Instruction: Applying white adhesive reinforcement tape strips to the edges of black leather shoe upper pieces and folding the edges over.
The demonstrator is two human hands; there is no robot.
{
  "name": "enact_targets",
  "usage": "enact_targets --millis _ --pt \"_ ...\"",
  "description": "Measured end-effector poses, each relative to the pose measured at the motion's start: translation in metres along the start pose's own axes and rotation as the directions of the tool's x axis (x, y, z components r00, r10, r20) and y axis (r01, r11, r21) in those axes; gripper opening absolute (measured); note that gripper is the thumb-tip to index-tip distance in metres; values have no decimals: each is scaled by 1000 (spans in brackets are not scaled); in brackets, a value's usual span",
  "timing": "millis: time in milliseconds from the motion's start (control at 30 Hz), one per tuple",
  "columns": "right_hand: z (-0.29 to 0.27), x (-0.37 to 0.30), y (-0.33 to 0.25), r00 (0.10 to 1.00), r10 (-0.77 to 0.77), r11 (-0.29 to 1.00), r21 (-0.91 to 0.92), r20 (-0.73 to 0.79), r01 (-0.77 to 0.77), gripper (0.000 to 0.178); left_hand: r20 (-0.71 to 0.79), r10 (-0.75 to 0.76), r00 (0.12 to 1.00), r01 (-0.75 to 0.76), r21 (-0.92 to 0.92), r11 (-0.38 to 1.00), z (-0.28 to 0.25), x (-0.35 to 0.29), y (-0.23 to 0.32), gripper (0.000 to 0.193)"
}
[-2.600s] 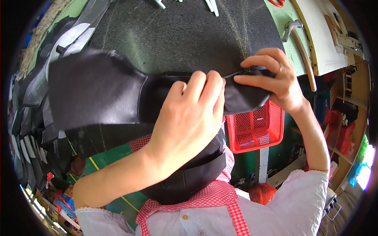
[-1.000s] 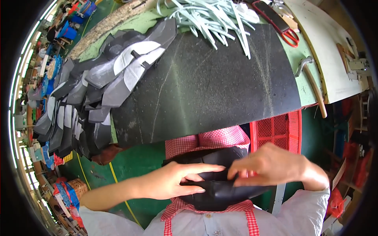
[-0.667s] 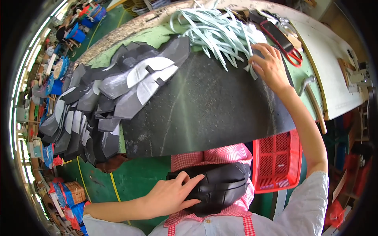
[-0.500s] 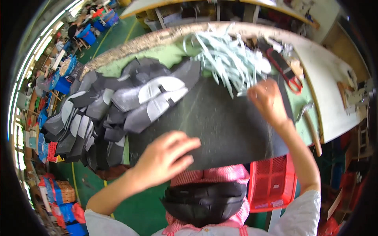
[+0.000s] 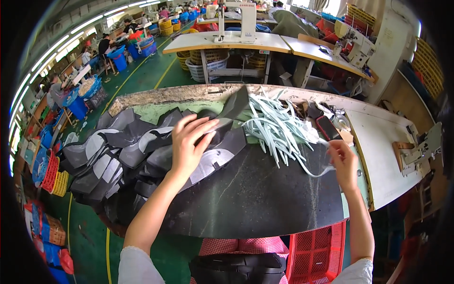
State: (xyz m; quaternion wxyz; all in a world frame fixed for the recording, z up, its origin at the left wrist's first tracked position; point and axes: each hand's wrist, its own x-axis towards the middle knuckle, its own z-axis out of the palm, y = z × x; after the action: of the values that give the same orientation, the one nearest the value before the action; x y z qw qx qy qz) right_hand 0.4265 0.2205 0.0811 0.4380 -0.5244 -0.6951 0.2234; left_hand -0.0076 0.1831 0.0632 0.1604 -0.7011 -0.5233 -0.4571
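My left hand [image 5: 187,144] reaches over a heap of black cut panels [image 5: 161,158], several with pale grey patches. Its fingers close on one black panel [image 5: 235,105], tilted up at the heap's far right side and slightly blurred. At the right of the dark worktop, my right hand [image 5: 344,163] pinches a narrow pale blue strip [image 5: 313,175]. This strip curves from the hand back toward a tangled pile of similar strips [image 5: 272,125], which lies between my hands and farther off. The exact grip of the left fingers is partly hidden.
The dark board [image 5: 255,199] covers the bench's near part. Beyond my right hand lies a flat black thing with a red edge [image 5: 326,128]. A white side table [image 5: 378,161] adjoins the right side. Below stands a red plastic basket [image 5: 314,255]; a sewing machine [image 5: 247,23] stands far ahead.
My left hand has moved from above the board's near edge up to the black heap and taken a panel. The right hand has drawn a pale strip away from the pile. The view has tilted up.
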Motion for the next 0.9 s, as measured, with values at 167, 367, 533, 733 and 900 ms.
enact_targets --millis 167,367,533,733,900 --pt "-1 5 -14 995 95 975 202 -6 -92 13 303 136 943 -82 -184 980 -15 -45 125 40" --pt "28 -39 -84 788 213 889 220 578 -402 12 544 146 826 226 -557 799 -18 -155 167 50" --pt "55 -82 -85 468 412 792 -53 782 -609 9 637 44 770 175 -276 945 -75 -164 140 47" --pt "115 -116 -87 587 126 970 24 800 -241 8 697 53 715 164 -241 957 -73 -180 122 52" --pt "149 -116 -87 689 13 997 45 725 -66 11 608 74 790 156 -316 936 -71 -200 112 50"
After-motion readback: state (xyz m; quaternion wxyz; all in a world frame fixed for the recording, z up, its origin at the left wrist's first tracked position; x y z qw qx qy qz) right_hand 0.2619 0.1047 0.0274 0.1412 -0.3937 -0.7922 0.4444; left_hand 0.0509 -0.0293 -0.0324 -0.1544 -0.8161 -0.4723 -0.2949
